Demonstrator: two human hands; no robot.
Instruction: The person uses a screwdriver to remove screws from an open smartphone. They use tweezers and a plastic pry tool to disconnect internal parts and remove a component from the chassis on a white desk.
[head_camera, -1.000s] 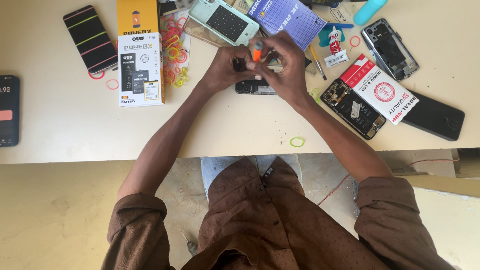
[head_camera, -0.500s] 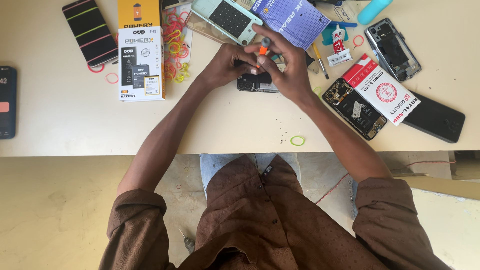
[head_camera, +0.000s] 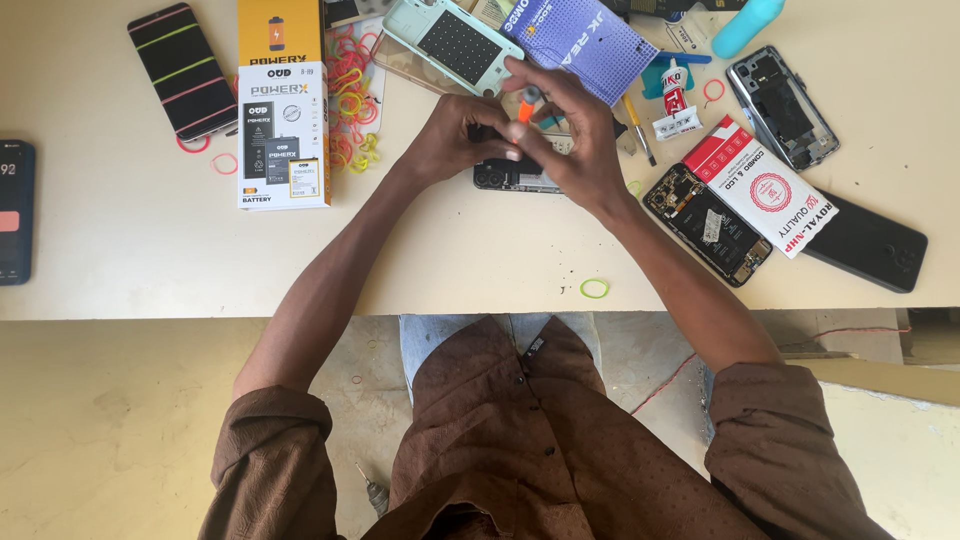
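— Gripping a small orange-handled tool (head_camera: 525, 106), your right hand (head_camera: 580, 150) works over the opened black phone (head_camera: 510, 172) at the desk's far centre. What changed in the head view?

— Little, going by the frames a second back: both hands have stayed put over that phone, and the tool's orange tip has held its place at twelve o'clock of your knuckles. Your right fingers are pinched together around the tool's shaft; your left hand (head_camera: 455, 140) is curled, fingertips pressed on the phone's upper edge, steadying it flat on the beige table (head_camera: 450, 260).

— And around them?

— At ten o'clock of your hands sits a mint-green phone back (head_camera: 452, 42); at nine o'clock, a white and yellow battery box (head_camera: 283, 130) beside a heap of coloured rubber bands (head_camera: 350, 95). At three o'clock lies another stripped phone (head_camera: 708, 224), touching a red and white carton (head_camera: 765, 186). One green rubber band (head_camera: 594, 288) rests alone at five o'clock, near the table's front edge.

— Meaning?

— Judging by the steady pose, you remain mid-step on the same spot of the phone; whether the tool tip touches it, I cannot tell.
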